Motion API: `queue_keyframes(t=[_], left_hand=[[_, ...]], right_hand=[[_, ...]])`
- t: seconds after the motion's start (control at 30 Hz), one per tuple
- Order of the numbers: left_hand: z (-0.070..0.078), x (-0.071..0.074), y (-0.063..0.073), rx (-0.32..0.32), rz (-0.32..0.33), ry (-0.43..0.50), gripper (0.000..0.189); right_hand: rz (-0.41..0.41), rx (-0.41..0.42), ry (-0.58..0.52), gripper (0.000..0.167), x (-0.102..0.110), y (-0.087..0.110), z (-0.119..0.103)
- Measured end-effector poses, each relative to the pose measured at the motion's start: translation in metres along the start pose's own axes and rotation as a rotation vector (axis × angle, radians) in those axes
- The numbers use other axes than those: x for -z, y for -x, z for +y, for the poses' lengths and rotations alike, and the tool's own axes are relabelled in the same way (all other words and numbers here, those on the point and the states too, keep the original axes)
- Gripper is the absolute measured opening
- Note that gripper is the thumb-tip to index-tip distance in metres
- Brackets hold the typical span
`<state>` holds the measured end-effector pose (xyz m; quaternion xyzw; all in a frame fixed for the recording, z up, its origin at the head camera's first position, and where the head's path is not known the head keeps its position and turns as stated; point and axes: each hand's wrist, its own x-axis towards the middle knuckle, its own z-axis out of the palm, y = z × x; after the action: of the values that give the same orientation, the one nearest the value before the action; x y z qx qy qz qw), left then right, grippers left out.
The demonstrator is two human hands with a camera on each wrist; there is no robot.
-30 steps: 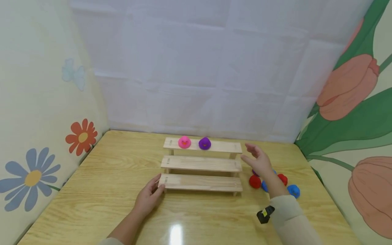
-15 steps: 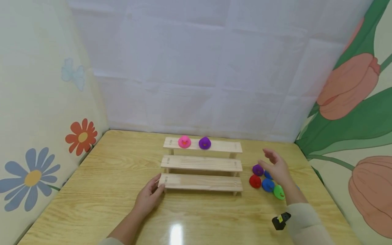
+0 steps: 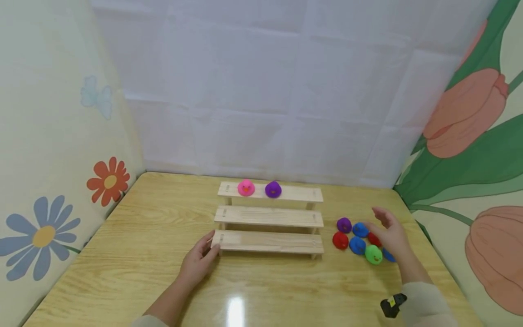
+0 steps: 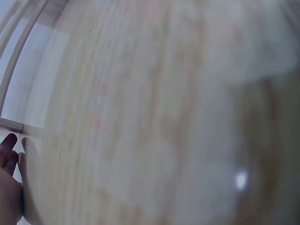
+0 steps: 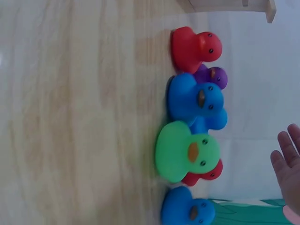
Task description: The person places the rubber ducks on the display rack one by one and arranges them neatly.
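Right hand (image 3: pixel 390 232) now back from the rack (image 3: pixel 267 216) to the ducks (image 3: pixel 357 245); likely between pickups.
Its fingers are spread, holding nothing; left hand (image 3: pixel 196 262) grips the lowest board's (image 3: pixel 269 241) left end. Green duck (image 3: pixel 373 255) sits on the counter (image 3: pixel 286 284) right of the rack, beak nearward and rightward, long axis slantwise; rack's runs left-right.

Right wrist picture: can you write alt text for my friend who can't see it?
Seven toy ducks cluster on a wooden table: three blue, two red, one purple, one green. The person's right hand, its grip empty, shows at the right edge.
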<state>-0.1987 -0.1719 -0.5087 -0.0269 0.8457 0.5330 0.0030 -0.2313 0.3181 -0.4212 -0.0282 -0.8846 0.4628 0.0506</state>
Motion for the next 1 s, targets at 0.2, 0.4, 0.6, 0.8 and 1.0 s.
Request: queue_keyframes(t=[0.2,0.4,0.6,0.8,1.0], left_hand=[[-0.001,0.000,-0.001,0.002,-0.002,-0.001,0.057],[-0.003,0.000,-0.003,-0.001,-0.004,0.003,0.057],[-0.003,0.000,-0.003,-0.002,-0.003,0.002,0.057],[-0.003,-0.001,-0.003,-0.010,0.006,-0.007,0.057],[-0.003,0.000,0.000,-0.012,0.007,-0.006,0.056]], right_hand=[[0.013,-0.052,0.021,0.063,0.007,0.007,0.012],[-0.005,-0.095,0.052,0.064,0.012,0.012,0.030],[-0.024,-0.134,0.080,0.065,0.018,0.018,0.048],[-0.051,-0.194,0.089,0.067,0.023,0.024,0.062],[-0.079,-0.268,0.101,0.071,0.025,0.030,0.074]])
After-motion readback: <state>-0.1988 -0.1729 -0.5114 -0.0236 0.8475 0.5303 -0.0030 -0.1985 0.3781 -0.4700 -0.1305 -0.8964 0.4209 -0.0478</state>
